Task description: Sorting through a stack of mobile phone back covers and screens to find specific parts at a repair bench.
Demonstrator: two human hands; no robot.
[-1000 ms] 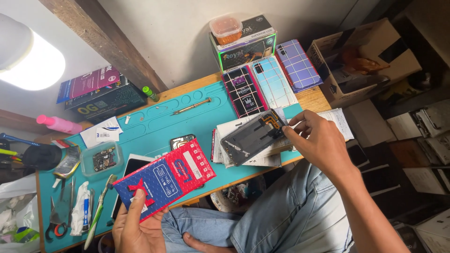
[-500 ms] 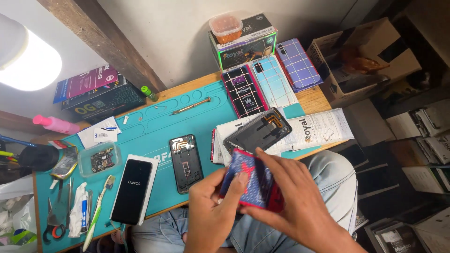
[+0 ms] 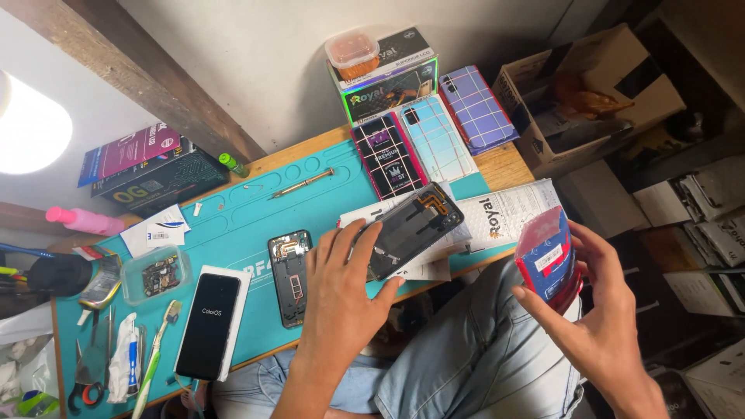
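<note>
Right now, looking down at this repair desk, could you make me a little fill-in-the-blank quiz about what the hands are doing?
1. The right hand holds a red and blue ____ off the desk's edge.
2. The left hand rests on the dark phone back cover, which lies on white ____.
3. The opened phone lies on a ____ coloured work mat.
4. The toothbrush lies ____ of the lit phone.

Missing words: packet; papers; teal; left

One head-worn camera looked steeply down, close over the teal work mat, facing the wall behind.
</note>
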